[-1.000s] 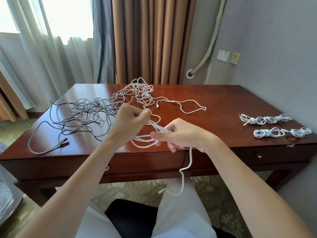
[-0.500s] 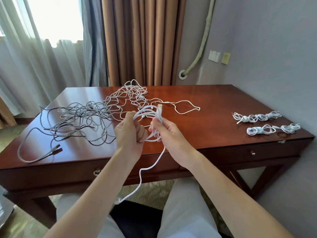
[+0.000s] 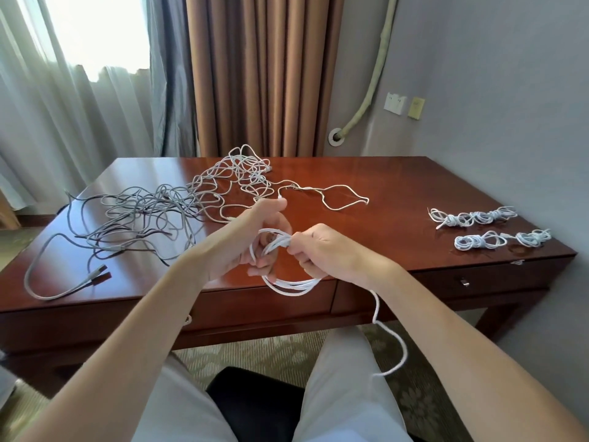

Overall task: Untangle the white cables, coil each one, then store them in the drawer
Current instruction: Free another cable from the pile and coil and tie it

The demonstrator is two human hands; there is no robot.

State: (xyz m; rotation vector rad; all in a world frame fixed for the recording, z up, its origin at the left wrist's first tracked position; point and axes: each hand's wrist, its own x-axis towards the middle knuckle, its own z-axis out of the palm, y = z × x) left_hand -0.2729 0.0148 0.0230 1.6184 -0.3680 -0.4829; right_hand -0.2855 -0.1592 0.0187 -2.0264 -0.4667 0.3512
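Since a moment ago both hands have dropped lower over the desk [image 3: 398,186] edge. The left hand [image 3: 245,240] holds the white cable coil [image 3: 287,283] from inside; the right hand [image 3: 328,250] pinches its bundled strands. Its loose tail [image 3: 395,342] hangs right, nearer the right hand.

Both forearms reaching forward, bare. Left hand [image 3: 242,240] raised, fingers half-curled, thumb up, loops of white cable [image 3: 287,282] around them. Right hand [image 3: 325,253] fisted, pinching those same loops.
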